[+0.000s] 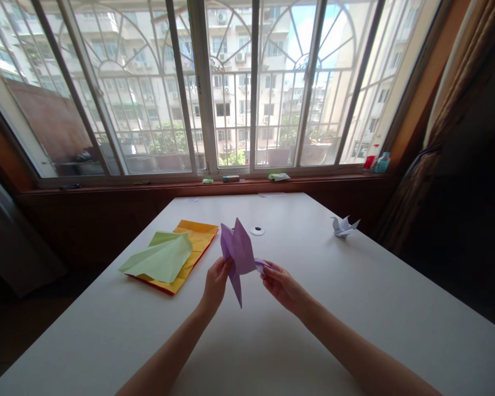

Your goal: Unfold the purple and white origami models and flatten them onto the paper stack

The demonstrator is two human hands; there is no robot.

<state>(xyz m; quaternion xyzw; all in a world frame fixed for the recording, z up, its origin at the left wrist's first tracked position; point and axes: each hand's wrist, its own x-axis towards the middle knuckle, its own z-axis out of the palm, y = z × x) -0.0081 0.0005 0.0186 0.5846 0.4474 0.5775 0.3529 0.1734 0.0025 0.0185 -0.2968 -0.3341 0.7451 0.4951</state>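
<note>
Purple folded paper figure (240,254) hanging above white table (355,297), left hand (215,284) and right hand (281,285) pinching its edges; bare tabletop surrounding; green paper sheet (161,257) lying well left.

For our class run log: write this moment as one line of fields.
left hand: pinching purple paper model | right hand: pinching its side flap | table: green sheet on orange sheets; white paper crane right
</note>
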